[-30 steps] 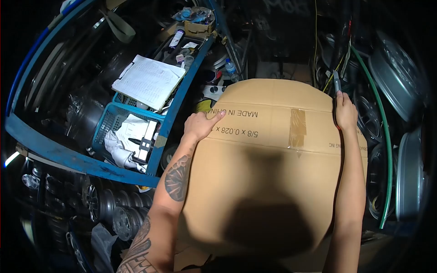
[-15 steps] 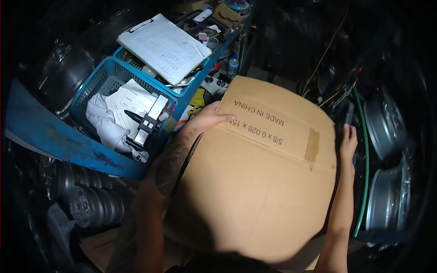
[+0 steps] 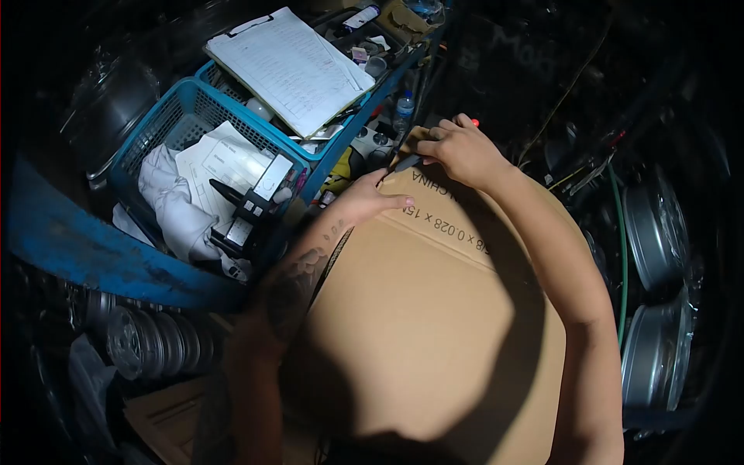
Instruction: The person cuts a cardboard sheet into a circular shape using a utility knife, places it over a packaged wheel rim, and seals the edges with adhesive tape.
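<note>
One big cardboard sheet (image 3: 418, 310) lies under the left grip (image 3: 364, 200), which pinches its edge, thumb on top. Farther left sit two blue baskets (image 3: 147, 128) and one clipboard (image 3: 291, 70). The right grip (image 3: 469, 155) holds one box cutter (image 3: 408, 162) near that thumb. It looks like cutting, which needs a steady hold and careful fingers.

Blue rack (image 3: 116, 260) with teal baskets (image 3: 172, 116)
</note>
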{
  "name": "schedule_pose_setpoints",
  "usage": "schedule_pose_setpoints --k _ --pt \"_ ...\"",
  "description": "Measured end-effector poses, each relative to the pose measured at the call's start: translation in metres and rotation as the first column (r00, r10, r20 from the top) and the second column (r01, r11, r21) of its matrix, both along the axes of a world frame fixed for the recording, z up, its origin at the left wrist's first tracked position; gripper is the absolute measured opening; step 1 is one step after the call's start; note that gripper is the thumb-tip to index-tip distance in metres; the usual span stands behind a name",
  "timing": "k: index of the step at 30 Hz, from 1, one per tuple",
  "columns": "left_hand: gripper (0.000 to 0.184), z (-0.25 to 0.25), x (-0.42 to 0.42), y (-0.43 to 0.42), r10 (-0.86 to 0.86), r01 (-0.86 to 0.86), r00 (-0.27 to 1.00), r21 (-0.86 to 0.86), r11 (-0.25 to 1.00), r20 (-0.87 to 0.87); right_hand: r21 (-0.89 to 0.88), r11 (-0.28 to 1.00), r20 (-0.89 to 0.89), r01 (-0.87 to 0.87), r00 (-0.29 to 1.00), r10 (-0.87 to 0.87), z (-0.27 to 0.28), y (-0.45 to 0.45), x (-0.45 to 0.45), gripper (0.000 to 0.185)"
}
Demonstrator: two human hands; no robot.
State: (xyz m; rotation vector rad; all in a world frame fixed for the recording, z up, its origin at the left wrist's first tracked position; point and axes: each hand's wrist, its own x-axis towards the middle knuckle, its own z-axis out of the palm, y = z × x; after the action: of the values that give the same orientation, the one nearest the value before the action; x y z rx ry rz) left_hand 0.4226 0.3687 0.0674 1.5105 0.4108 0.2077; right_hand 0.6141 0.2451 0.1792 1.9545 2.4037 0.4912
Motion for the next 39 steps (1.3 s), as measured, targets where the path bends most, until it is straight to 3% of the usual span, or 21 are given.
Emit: schedule_pose_setpoints --k 9,14,16,20,21,29,30,32,35,37,39 --pt "0.081 -0.007 0.004 0.005 -0.028 0.030 0.999 -0.069 0.997 0.036 -0.071 0.985 -0.041 -0.156 0.987 0.153 0.000 0.016 0.025 0.025" --pt "0.102 -0.005 0.006 -0.004 0.054 -0.038 0.984 -0.095 0.995 0.171 -0.122 0.987 0.019 -0.101 0.994 0.104 0.001 0.014 0.025 0.021" --pt "0.103 -0.006 0.005 -0.003 0.009 0.011 0.978 -0.097 0.995 0.209 -0.138 0.987 0.024 -0.080 0.996 0.084 0.000 0.014 0.039 0.020" --pt "0.099 -0.002 0.004 -0.003 -0.030 0.050 0.980 -0.101 0.994 0.194 -0.241 0.961 0.077 0.137 0.990 -0.122 0.005 -0.002 0.090 0.021" --pt "0.098 -0.002 0.004 -0.002 -0.032 0.049 0.985 -0.097 0.994 0.171 -0.337 0.900 0.120 0.277 0.961 -0.251 0.013 -0.009 0.098 0.026" --pt "0.086 0.002 0.003 0.008 -0.100 0.100 0.995 0.003 0.995 0.014 -0.322 0.708 0.242 0.629 0.777 -0.581 0.030 -0.123 0.215 0.031" --pt "0.084 0.007 0.003 0.007 -0.116 0.116 0.993 0.005 0.993 -0.022 -0.327 0.657 0.156 0.679 0.725 -0.671 0.033 -0.125 0.213 0.033" --pt "0.082 0.010 0.003 0.007 -0.155 0.154 0.988 -0.078 0.985 -0.008 -0.260 0.709 -0.278 0.656 0.652 -0.705 0.019 -0.112 0.188 0.035" --pt "0.080 0.005 0.008 0.013 -0.198 0.194 0.979 -0.061 0.979 -0.055 -0.203 0.791 -0.764 0.577 0.412 -0.497 -0.020 -0.075 0.138 0.042" --pt "0.079 0.011 0.009 0.018 -0.188 0.189 0.975 -0.003 0.982 -0.116 -0.127 0.917 -0.948 0.378 0.227 -0.225 -0.093 -0.037 0.155 0.045" --pt "0.079 0.016 0.009 0.015 -0.162 0.171 0.971 0.035 0.985 -0.177 -0.179 0.811 -0.869 0.557 0.297 -0.396 -0.085 -0.035 0.113 0.051"
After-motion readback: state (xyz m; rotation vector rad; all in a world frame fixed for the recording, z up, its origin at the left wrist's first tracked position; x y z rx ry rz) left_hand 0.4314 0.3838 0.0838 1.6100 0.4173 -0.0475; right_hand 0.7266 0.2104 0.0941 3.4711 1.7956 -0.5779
